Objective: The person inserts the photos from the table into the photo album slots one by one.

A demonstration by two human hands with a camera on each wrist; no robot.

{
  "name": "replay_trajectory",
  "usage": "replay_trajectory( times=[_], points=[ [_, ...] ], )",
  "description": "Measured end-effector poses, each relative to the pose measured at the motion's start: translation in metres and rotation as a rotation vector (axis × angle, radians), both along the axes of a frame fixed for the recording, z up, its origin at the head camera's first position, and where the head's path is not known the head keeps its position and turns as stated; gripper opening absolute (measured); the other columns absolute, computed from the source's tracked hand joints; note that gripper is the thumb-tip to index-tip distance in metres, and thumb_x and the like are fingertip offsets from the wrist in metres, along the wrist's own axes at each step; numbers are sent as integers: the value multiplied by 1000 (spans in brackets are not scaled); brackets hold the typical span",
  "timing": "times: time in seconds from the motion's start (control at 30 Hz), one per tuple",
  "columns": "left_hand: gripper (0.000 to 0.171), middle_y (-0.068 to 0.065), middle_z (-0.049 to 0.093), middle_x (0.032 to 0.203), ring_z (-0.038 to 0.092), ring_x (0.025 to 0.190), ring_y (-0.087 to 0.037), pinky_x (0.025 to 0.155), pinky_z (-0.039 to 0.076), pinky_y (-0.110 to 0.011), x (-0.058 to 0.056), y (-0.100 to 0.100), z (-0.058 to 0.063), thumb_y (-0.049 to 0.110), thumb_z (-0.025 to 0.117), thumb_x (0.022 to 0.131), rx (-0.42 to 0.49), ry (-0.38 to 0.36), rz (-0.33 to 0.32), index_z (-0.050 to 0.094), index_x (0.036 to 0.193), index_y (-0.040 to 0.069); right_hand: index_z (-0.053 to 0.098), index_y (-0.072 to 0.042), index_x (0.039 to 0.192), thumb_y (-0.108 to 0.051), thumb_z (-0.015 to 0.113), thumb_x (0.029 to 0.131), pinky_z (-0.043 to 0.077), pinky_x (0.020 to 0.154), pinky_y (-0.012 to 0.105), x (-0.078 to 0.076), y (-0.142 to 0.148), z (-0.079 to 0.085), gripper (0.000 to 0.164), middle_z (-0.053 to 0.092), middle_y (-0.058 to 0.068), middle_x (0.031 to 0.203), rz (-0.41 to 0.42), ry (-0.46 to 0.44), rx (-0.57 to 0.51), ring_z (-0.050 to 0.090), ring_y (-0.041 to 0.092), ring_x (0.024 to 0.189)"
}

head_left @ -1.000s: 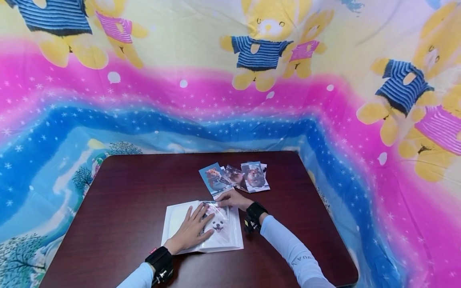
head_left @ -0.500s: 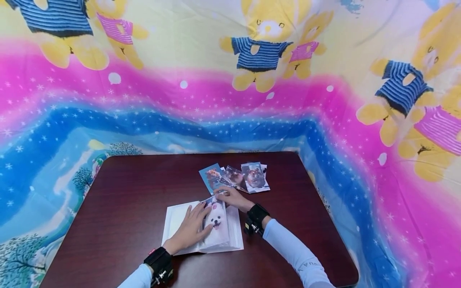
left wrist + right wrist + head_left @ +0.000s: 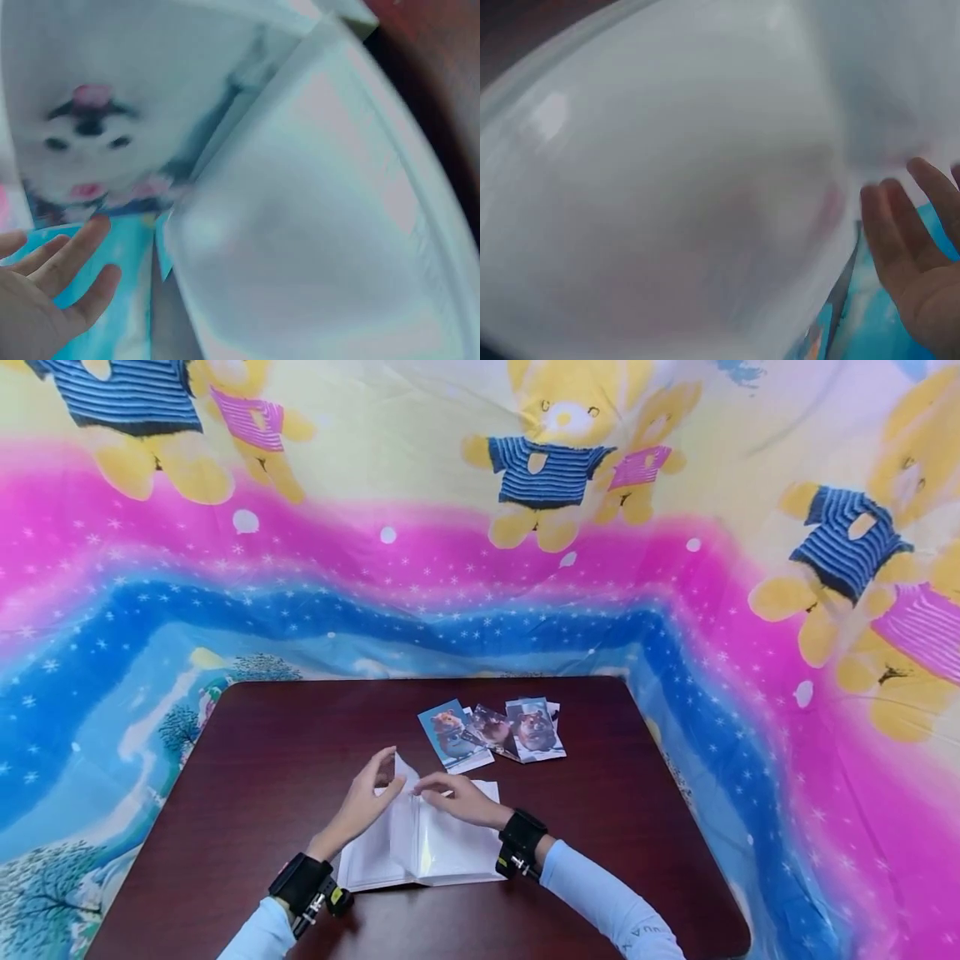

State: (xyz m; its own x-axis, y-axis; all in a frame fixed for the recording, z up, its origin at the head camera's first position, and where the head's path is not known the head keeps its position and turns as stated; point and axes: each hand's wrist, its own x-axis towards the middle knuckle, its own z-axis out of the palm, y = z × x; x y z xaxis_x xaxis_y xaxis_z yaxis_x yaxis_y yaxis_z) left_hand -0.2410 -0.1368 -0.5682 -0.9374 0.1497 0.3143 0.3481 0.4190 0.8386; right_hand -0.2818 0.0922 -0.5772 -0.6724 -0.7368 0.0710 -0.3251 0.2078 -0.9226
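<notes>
White photo album [image 3: 462,847] lies spread at lower centre of the frame, on a dark reddish-brown table [image 3: 300,727]. One page [image 3: 403,831] stands raised near the spine, between the two hands. Left hand [image 3: 363,803], on the page's left: fingers apart and loosely extended in the left wrist view, no grasp seen; contact with the page cannot be told. That view also shows a picture of a white furry animal [image 3: 94,161], upside down at upper left, its lower edge right by the fingertips. Right hand [image 3: 463,802], over the album's right half: fingers fairly straight in the right wrist view, nothing gripped; whether the tips touch the page is unclear, pages there blurred. Just beyond the album, right of centre, loose photos overlap: hamster on blue [image 3: 450,732], a darker print [image 3: 491,727], a furry animal print [image 3: 535,732]. Bear-patterned cloth [image 3: 420,610] behind the table.
</notes>
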Motion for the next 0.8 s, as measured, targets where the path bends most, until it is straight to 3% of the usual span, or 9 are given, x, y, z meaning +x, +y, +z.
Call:
replay_trajectory(
  times=[0.1, 0.23, 0.33, 0.5, 0.7, 0.8],
  points=[
    [57, -29, 54, 130, 68, 91, -36, 75, 57, -46, -3, -10, 0, -1, 67, 90, -32, 65, 9, 45, 142, -3, 64, -6, 127, -18, 54, 103, 50, 94, 30, 1, 13, -3, 28, 66, 8, 125, -24, 177, 149, 59, 16, 117],
    [59, -30, 52, 128, 66, 89, -38, 72, 57, -44, -3, -20, -3, -15, 64, 81, -67, 49, 52, 50, 137, -5, 66, -8, 124, -16, 58, 99, 41, 104, 38, -3, 37, -10, 27, 63, 8, 129, -82, 306, 272, 54, 21, 122],
    [58, -33, 48, 129, 61, 101, -44, 81, 54, -50, -2, -27, -12, -18, 60, 80, -130, 24, 71, 51, 136, -6, 65, -6, 125, -15, 62, 97, 36, 107, 45, -5, 51, -17, 30, 60, 12, 134, -107, 376, 335, 50, 28, 125],
    [52, -38, 40, 135, 51, 117, -51, 81, 48, -56, 4, -34, -33, -19, 51, 84, -282, 13, 55, 55, 134, -4, 62, -3, 129, -15, 66, 94, 33, 109, 51, -4, 64, -31, 37, 52, 17, 142, -124, 382, 382, 44, 34, 131],
    [50, -39, 43, 133, 51, 106, -55, 85, 43, -63, 12, -31, -48, -21, 50, 83, -469, 94, 60, 65, 124, 3, 59, -11, 137, -25, 66, 96, 32, 110, 54, -1, 69, -39, 44, 43, 11, 151, -116, 374, 506, 37, 31, 137],
    [49, -34, 49, 130, 50, 102, -55, 79, 43, -63, 16, -29, -53, -19, 54, 81, -562, 141, 79, 68, 121, 6, 59, -14, 137, -27, 66, 96, 32, 110, 53, -1, 70, -39, 44, 42, 9, 152, -114, 377, 550, 36, 29, 138]
  ],
)
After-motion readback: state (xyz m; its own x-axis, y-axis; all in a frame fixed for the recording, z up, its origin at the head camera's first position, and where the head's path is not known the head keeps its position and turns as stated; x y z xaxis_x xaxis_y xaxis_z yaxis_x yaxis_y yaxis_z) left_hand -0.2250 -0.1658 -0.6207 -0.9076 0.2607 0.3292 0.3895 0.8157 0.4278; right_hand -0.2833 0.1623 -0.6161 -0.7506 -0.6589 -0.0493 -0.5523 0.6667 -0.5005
